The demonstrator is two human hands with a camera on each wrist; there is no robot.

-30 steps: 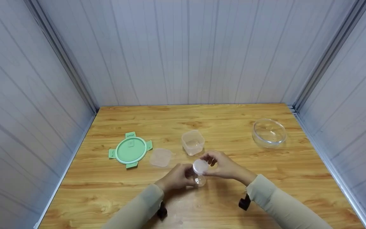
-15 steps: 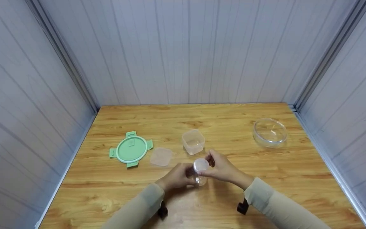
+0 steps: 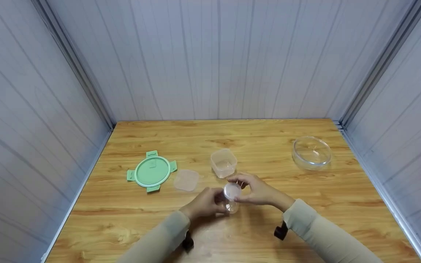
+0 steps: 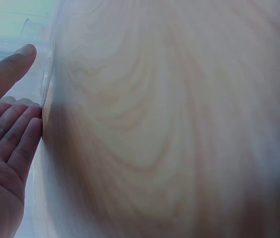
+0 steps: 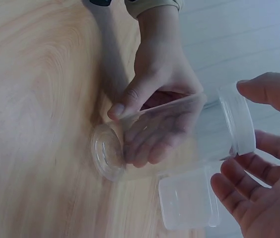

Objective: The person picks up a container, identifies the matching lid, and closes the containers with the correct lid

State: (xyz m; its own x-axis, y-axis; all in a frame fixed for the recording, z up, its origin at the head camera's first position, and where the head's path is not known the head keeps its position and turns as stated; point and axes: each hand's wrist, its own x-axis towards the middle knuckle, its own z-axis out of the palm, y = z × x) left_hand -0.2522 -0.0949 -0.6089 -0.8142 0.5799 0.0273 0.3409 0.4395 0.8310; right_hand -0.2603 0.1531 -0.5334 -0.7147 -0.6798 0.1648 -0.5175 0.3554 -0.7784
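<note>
A clear, tall jar stands upright on the table in front of me, topped by a whitish round screw lid. My left hand grips the jar's body from the left; through the clear wall its fingers show in the right wrist view, wrapped behind the jar. At the top, my right hand holds the lid by its edge, thumb on one side and fingers on the other. Only part of the jar shows in the left wrist view, beside the left thumb.
Just behind the jar stands a square translucent container without a cover. Left of it lie a flat translucent square lid and a green round lid with side clips. A round glass bowl stands at the back right.
The right hand turned about the lid half a second ago, its fingers drawn in, and has now swung back with fingers reaching round the far edge. The left hand and jar stay put.
</note>
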